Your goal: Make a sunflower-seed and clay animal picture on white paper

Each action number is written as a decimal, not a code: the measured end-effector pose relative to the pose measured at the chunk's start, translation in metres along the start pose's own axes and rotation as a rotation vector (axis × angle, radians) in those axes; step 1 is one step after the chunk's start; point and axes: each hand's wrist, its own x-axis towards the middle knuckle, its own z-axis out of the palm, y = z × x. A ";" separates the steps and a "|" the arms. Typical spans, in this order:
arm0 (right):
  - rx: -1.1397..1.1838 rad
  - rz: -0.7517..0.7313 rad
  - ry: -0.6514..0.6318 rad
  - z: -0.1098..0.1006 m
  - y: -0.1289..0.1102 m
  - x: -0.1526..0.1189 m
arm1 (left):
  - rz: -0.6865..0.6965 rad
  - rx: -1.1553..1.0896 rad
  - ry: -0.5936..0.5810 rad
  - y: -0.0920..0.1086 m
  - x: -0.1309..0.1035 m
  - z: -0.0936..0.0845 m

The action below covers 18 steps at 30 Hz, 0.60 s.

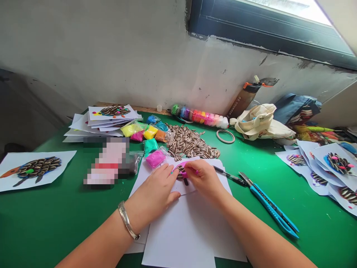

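Note:
White paper sheets (181, 230) lie overlapping in front of me. On the upper one is a small picture of striped sunflower seeds (181, 172) with pink clay around them and a dark piece below. My left hand (156, 191), a silver bracelet at its wrist, rests flat on the paper with fingers stretched to the picture's left edge. At its right side my right hand (205, 178) is pinched, thumb and fingertips together over the seeds. Whatever sits between those fingertips is too small to make out. A bag of pink clay (155, 159) lies just beyond my left fingers.
Behind the paper lie a heap of sunflower seeds (189, 143), bagged clay (150, 132) and a tape ring (225, 136). A black pen (230, 175) and blue utility knife (273, 204) are at right. Finished seed pictures (39, 169) lie both sides; a bottle (242, 98) leans behind.

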 end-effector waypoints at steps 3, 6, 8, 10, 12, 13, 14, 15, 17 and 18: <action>-0.086 -0.007 -0.027 0.000 0.000 0.000 | 0.006 -0.019 -0.007 0.001 0.000 -0.001; -0.133 -0.013 -0.045 0.001 0.000 0.000 | 0.012 -0.039 -0.006 0.002 0.000 -0.003; -0.148 -0.019 -0.055 0.001 0.000 0.000 | 0.012 -0.053 0.002 0.002 0.001 -0.002; -0.157 -0.020 -0.062 0.001 0.000 0.001 | 0.016 -0.058 0.007 0.001 0.001 -0.002; -0.159 -0.018 -0.062 0.001 0.000 0.002 | 0.021 -0.048 0.003 0.001 0.001 -0.001; -0.160 -0.018 -0.063 0.002 0.000 0.002 | 0.021 -0.040 -0.004 0.001 0.001 -0.001; -0.160 -0.018 -0.063 0.002 0.001 0.002 | 0.019 -0.031 -0.012 0.001 0.001 -0.001; -0.160 -0.020 -0.063 0.002 0.001 0.002 | 0.016 -0.024 -0.021 0.001 0.001 -0.001; -0.161 -0.018 -0.068 0.003 0.002 0.002 | 0.009 -0.018 -0.038 0.002 0.001 -0.001; -0.161 -0.016 -0.071 0.003 0.002 0.002 | 0.005 -0.020 -0.042 0.002 0.001 -0.002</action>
